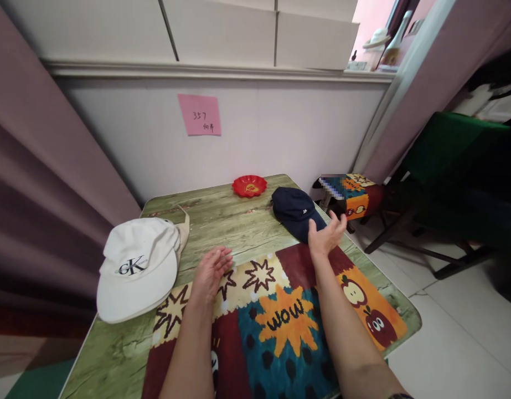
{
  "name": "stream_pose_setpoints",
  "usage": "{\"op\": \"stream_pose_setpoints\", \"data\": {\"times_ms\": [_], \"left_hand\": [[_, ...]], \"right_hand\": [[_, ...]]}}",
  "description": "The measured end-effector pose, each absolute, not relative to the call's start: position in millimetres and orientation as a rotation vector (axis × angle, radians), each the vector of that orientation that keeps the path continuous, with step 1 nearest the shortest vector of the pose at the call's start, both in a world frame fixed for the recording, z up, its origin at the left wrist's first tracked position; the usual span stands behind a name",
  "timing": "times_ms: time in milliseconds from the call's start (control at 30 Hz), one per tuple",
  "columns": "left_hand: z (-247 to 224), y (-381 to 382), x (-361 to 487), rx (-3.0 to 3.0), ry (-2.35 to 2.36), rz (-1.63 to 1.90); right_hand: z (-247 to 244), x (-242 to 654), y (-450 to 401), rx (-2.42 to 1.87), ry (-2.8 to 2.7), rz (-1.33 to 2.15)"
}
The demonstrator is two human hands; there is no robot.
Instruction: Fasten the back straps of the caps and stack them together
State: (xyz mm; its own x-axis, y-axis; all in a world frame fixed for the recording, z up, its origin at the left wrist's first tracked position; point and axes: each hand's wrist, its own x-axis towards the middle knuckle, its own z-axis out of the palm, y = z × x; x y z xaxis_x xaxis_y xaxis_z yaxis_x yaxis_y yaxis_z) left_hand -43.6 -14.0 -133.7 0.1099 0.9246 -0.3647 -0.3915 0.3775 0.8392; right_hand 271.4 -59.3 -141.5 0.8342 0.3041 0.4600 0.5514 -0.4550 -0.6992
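My right hand [326, 235] is beside the brim of a navy blue cap [294, 209], its thumb and fingers spread with nothing held. Whether the thumb touches the brim I cannot tell. Over the top edge of a colourful printed mat [292, 332] hovers my left hand [213, 269], fingers loosely stretched and holding nothing. To its left a white cap [141, 266] with a dark "CK" print lies with its brim toward me and its strap behind. Both forearms cover parts of the mat, which shows "WOW", stars and apples.
A red scalloped dish [249, 187] sits at the back of the wood-patterned table [209, 219], near the wall. A pink note [199, 114] sticks to that wall. A stool [357, 197] with similar printed cloth and a green chair [454, 144] stand to the right. Curtains hang on both sides.
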Motion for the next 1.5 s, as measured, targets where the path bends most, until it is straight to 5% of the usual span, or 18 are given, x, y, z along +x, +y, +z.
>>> {"op": "stream_pose_setpoints", "data": {"times_ms": [233, 833, 1167, 1333, 1500], "left_hand": [[-136, -15, -46, 0.661, 1.016, 1.068], [-148, -19, -47, 0.597, 1.017, 1.168], [-115, -30, -80, 1.059, 1.244, 1.275], [-61, 10, -166, 1.533, 1.913, 1.603], [-40, 47, -215, 1.825, 2.362, 1.172]], "right_hand": [[-125, 277, 4, -2.155, -1.546, -0.188], [-157, 284, 48, -2.658, -1.294, 0.058], [-148, 277, 14, -2.177, -1.331, -0.228], [-140, 242, -27, -1.850, -1.520, -0.110], [-150, 189, -70, -1.652, -1.651, 0.254]]}}
